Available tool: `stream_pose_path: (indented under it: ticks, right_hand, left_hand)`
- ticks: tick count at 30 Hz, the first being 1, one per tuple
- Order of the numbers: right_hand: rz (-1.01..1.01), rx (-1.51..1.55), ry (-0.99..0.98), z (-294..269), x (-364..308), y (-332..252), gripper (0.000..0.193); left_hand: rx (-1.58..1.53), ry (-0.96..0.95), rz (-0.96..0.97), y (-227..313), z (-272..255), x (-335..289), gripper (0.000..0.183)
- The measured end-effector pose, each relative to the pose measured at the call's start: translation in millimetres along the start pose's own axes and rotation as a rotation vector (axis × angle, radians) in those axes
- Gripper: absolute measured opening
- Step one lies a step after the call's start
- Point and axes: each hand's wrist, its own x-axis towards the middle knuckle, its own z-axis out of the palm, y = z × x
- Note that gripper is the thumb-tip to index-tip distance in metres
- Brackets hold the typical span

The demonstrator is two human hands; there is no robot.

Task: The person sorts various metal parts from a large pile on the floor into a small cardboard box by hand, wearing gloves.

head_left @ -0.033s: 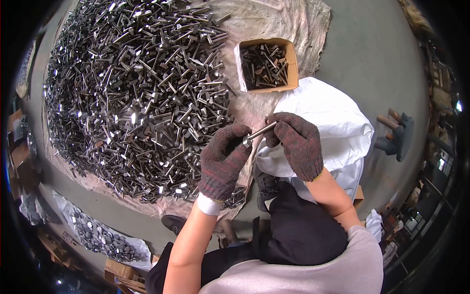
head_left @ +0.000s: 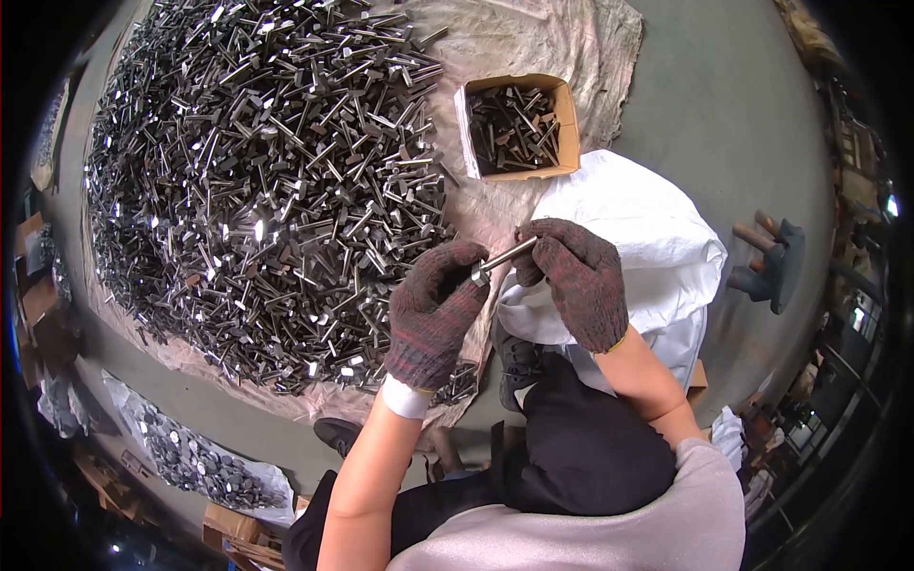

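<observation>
Between my two gloved hands is a steel bolt (head_left: 509, 255), slanting up to the right. My left hand (head_left: 436, 306) pinches its wider head end between thumb and fingers. Its other end is gripped by my right hand (head_left: 579, 278), with the fingers bent around the shank tip. Both gloves are dark knitted ones. To the left spreads a big heap of similar metal bolts (head_left: 286, 181), many with flat, blocky heads. Beyond my hands stands an open cardboard box (head_left: 568, 128) holding more dark metal pieces.
A white woven sack (head_left: 628, 205) lies under and beside my right hand. The heap rests on a stained cloth (head_left: 533, 38). At lower left, a sheet carries round metal pieces (head_left: 205, 466). A dark stool-like object (head_left: 766, 265) stands on the grey floor at right.
</observation>
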Motion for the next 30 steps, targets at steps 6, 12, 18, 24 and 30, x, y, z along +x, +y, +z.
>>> stream_pose_path:
  ticks: [6,12,18,24,30]
  right_hand:
    - [0.017,0.083,0.046,7,0,0,0.02]
    - [-0.001,-0.087,0.005,3,-1,0,0.024]
    - [-0.068,-0.143,-0.051,4,0,-1,0.025]
    - [0.071,-0.12,-0.008,0,0,-5,0.024]
    - [-0.248,-0.294,0.371,-27,13,-32,0.021]
  left_hand:
    - [-0.033,-0.005,-0.057,0,0,-1,0.029]
    - [0.066,-0.032,-0.192,7,-4,-4,0.03]
    - [-0.019,-0.084,-0.219,9,-3,-4,0.03]
    - [0.233,0.081,-0.025,12,-21,9,0.026]
    - [1.144,0.639,0.777,9,-161,61,0.031]
